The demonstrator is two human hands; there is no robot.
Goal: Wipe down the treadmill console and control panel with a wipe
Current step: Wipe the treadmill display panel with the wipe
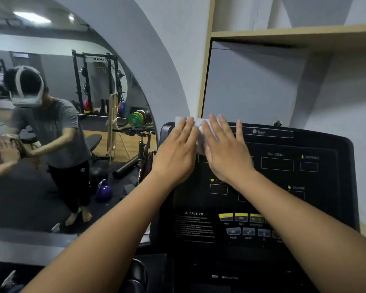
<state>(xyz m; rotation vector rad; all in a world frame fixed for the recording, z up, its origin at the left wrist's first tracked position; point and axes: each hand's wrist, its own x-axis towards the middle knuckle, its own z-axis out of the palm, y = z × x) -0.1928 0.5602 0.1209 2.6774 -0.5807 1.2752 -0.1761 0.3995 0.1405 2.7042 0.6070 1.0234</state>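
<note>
The black treadmill console fills the right half of the head view, with display windows labelled SPEED and DISTANCE and a control panel of yellow and grey buttons lower down. A white wipe lies flat on the console's upper left corner. My left hand and my right hand both press flat on the wipe, fingers spread and pointing up, side by side. Most of the wipe is hidden under the two hands.
An arched wall mirror on the left reflects a person, a squat rack, weight plates and a purple kettlebell. A wooden shelf hangs on the wall above the console. A dark handlebar sits below the console at the bottom.
</note>
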